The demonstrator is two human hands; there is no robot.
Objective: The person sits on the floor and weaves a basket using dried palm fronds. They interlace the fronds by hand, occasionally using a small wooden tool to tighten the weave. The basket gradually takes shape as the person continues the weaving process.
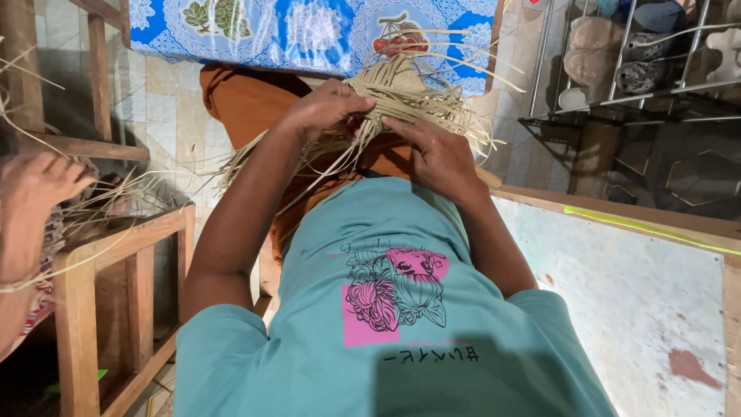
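Observation:
A partly woven piece of pale straw [397,96] rests on my lap, with several loose strands fanning out to the left and right. My left hand [328,108] grips the strands on its left side, fingers curled over them. Against the lower right of the weave presses my right hand [436,154], fingers holding strands. I wear a teal shirt [386,309] and orange trousers [247,96].
Another person's hand [35,181] works straw at the far left, above a wooden stool [116,255]. A table with a blue patterned cloth [309,31] stands ahead. At top right is a metal shoe rack [641,69]; a white board [633,293] lies at right.

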